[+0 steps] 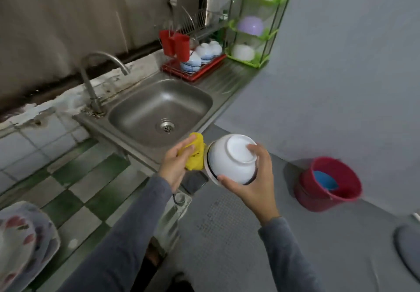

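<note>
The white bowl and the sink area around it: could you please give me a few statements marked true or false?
1. The right hand holds the white bowl with its base turned toward the camera. True.
2. The left hand holds a blue sponge. False: it grips a yellow cloth.
3. Water runs from the tap into the sink. False: no stream shows.
4. The red bucket on the floor has a blue item inside. True.
5. The purple bowl sits on the top tier of the green rack. False: it is on the middle tier.
</note>
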### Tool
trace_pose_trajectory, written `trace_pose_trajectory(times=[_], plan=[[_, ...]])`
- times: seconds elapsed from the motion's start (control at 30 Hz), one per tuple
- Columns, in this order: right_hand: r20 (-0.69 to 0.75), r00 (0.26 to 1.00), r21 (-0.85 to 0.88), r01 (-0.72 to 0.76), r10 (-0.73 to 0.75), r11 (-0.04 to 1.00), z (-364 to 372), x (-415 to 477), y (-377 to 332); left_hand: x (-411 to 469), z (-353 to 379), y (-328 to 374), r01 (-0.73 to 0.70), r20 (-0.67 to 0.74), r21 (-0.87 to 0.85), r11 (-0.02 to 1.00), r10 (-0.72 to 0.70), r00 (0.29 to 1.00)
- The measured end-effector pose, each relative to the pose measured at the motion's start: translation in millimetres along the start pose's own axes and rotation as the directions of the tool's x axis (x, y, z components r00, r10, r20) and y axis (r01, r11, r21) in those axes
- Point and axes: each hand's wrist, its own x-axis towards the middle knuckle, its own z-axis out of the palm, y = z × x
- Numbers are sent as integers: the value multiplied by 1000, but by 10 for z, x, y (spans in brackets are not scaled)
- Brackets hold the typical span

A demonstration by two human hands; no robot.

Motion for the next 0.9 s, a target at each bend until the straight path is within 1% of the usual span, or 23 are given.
trace_pose_trajectory(times=[0.27,0.5,0.67,0.83,0.9], plan=[[-134,990,-49,-44,37,998,-531,982,703,1139,970,-166,-1,100,62,998,-5,995],[-181,981,-83,-86,70,993,-750,2112,1243,2348,1658,-120,50,139,70,996,-59,988],[-166,983,-75,-98,84,992,-770,2829,1607,3107,1978,-64,36,100,41,998,-40,994],[-125,986,-66,-122,113,990,-727,3425,1974,3709,2028,-57,22,46,73,997,-26,999],[-103,987,-56,-133,127,989,-691,3679,2161,3938,2065,-67,8,3,84,996,-8,1000]])
